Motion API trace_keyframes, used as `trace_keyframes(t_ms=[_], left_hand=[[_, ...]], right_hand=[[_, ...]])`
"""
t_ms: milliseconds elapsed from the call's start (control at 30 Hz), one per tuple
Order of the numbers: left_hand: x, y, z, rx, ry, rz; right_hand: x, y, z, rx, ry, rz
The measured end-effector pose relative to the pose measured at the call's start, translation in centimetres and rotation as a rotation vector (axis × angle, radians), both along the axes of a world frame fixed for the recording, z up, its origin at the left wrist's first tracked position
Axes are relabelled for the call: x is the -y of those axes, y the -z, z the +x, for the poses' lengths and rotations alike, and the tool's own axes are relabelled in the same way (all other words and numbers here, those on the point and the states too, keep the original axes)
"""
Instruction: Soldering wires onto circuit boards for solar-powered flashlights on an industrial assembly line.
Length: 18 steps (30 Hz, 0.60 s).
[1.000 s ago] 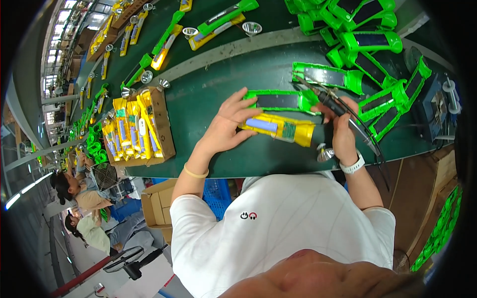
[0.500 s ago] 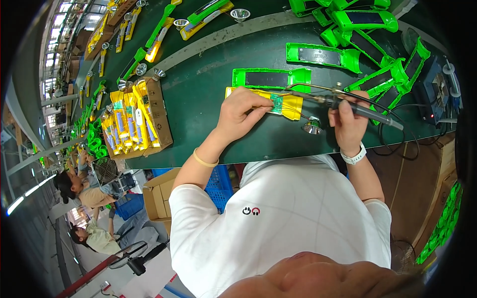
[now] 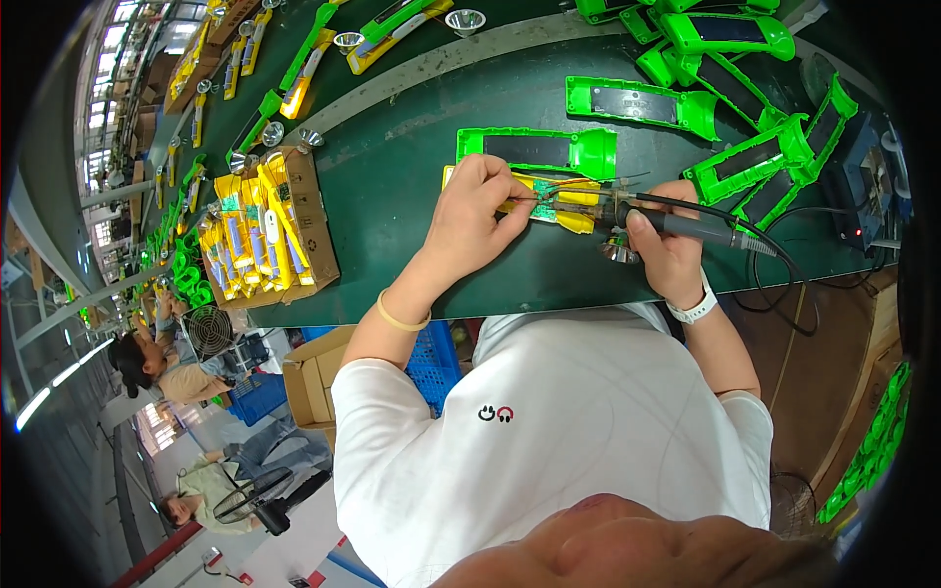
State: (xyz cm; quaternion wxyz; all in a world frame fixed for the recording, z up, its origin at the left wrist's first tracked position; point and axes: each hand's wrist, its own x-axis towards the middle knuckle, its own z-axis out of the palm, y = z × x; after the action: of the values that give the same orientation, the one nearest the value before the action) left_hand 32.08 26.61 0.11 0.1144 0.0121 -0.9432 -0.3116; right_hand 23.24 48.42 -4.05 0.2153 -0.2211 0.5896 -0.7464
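Note:
My right hand (image 3: 669,245) grips the handle of a soldering iron (image 3: 694,228). The iron's tip points left, over the small green circuit board (image 3: 545,188) in a yellow flashlight housing (image 3: 576,222). At the board's left side my left hand (image 3: 477,214) is closed in a pinch, seemingly on a thin wire (image 3: 524,199); its fingertips cover part of the board. Below the iron sits a shiny reflector cup (image 3: 618,250), partly hidden by my right hand. Just beyond the housing lies a green plastic shell (image 3: 592,155) with a dark panel.
A carton (image 3: 312,220) of yellow housings stands at the left. More green shells (image 3: 730,34) are piled far right, near the blue soldering station (image 3: 851,191). The iron's black cable (image 3: 799,260) loops by the table's right front edge. Co-workers (image 3: 147,358) are at the far left.
The soldering iron has moved left and closer to the board, with my right hand. My left hand has shifted slightly left and up, still pinched.

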Motion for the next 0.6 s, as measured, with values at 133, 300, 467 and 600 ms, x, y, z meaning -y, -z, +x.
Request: trace_keyframes(t_ms=[133,300,467,600], left_hand=[[0.2,-0.1,-0.1,0.029,0.016,-0.006],[0.2,-0.4,-0.2,0.047,0.02,-0.006],[0.3,-0.8,-0.4,0.093,0.033,-0.031],[-0.2,-1.2,-0.2,0.061,0.032,-0.001]], right_hand=[[-0.2,0.2,-0.2,-0.004,-0.014,0.039],[-0.2,-0.2,-0.3,0.086,0.064,-0.105],[-0.4,-0.6,-0.3,0.091,0.144,-0.13],[-0.8,-0.8,-0.1,0.085,0.166,-0.151]])
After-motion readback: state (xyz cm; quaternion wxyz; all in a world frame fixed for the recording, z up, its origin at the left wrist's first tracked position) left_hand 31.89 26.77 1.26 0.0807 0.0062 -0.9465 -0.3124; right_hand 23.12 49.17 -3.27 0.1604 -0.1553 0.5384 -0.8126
